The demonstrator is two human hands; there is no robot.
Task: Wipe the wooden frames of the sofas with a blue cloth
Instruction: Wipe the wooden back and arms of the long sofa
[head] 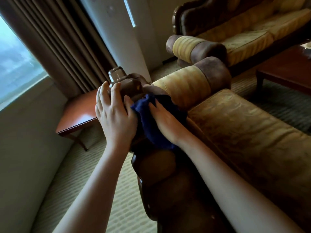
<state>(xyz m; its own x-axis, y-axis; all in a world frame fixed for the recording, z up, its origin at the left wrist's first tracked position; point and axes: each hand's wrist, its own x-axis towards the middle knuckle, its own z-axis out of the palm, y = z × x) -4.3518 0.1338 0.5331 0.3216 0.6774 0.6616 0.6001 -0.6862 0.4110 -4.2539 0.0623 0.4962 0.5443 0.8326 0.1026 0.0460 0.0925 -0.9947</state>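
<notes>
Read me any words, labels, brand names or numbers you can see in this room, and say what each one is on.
None: no readable text shows anywhere.
The blue cloth, the wooden frame, the sofa cushions and the side table carry no lettering.
The wall strip is plain.

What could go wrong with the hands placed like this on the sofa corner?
The dark blue cloth is bunched under the right hand, so carved grooves in the dark wooden frame may get skipped. The left hand rests bare on the wood and may leave smudges.
</notes>
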